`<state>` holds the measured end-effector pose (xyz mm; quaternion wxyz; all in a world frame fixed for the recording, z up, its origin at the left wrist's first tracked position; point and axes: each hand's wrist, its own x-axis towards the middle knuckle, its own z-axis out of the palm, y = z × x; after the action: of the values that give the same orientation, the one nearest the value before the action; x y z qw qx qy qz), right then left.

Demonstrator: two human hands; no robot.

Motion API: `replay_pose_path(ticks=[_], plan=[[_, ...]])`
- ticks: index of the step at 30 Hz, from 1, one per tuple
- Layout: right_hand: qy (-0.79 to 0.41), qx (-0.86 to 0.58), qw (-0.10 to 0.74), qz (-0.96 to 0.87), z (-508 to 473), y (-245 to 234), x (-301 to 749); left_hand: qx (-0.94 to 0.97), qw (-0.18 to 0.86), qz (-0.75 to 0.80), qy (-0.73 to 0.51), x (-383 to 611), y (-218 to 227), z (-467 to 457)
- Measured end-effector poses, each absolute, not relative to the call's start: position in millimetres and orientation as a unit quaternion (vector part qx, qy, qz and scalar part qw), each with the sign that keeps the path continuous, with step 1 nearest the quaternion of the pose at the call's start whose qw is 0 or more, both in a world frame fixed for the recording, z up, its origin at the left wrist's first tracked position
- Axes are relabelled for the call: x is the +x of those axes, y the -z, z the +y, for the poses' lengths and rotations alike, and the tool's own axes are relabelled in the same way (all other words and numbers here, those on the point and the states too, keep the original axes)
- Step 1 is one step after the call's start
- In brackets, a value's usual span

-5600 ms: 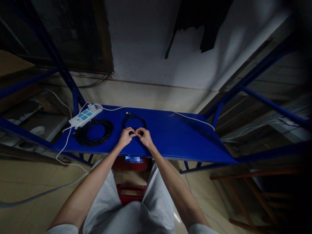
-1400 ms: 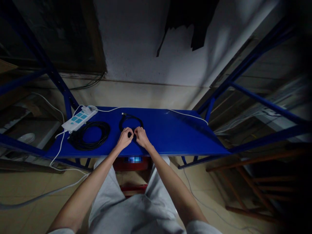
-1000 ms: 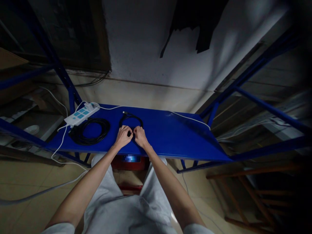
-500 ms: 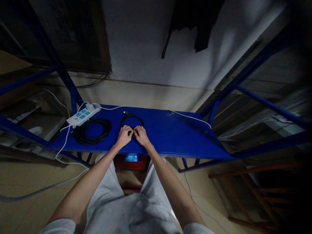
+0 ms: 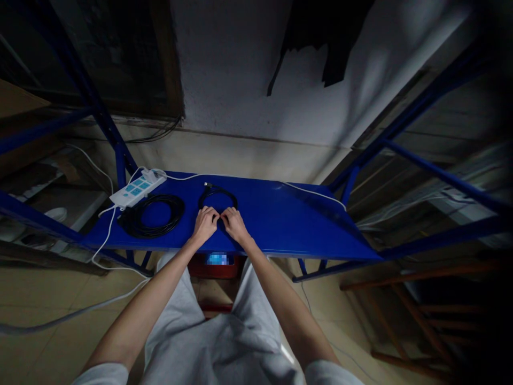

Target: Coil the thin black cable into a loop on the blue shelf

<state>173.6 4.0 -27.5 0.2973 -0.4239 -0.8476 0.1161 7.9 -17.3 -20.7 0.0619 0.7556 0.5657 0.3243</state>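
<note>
A short black cable (image 5: 223,191) lies in a loop on the blue table (image 5: 280,219), with a plug showing at its far left end. At the near side of this loop, my left hand (image 5: 206,222) is closed on the cable. My right hand (image 5: 234,222) pinches the cable just beside it, the fingertips of both hands almost touching. What exactly sits between the fingertips is hidden. Left of my hands rests a larger coil of black cable (image 5: 176,216).
A white power strip (image 5: 137,190) with blue sockets stands at the table's left end, its white cord hanging over the edge. Another white cord (image 5: 312,192) runs along the back right. Blue frame posts (image 5: 348,187) rise at both ends. A lit phone (image 5: 219,259) lies below the front edge.
The view has shifted very slightly. Both hands stay at the near side of the cable loop, with hardly any visible movement.
</note>
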Motion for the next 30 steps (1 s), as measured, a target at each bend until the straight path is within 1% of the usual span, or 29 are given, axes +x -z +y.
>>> replay_pose_path(ticks=[4,9,23,30], plan=[[-0.09,-0.43,0.272,-0.856,-1.0,22.1,172.3,0.764,0.026,0.562,-0.315,10.5,20.8,-23.3],[-0.097,-0.444,0.258,-0.853,-3.1,19.2,172.6,0.778,-0.007,0.553,-0.297,13.9,19.8,-29.1],[-0.115,-0.464,0.277,-0.834,-0.2,22.1,173.4,0.803,-0.031,0.539,-0.252,17.0,21.7,-31.8],[-0.138,-0.457,0.286,-0.831,0.4,21.6,174.2,0.784,-0.015,0.553,-0.28,14.3,22.6,-28.8]])
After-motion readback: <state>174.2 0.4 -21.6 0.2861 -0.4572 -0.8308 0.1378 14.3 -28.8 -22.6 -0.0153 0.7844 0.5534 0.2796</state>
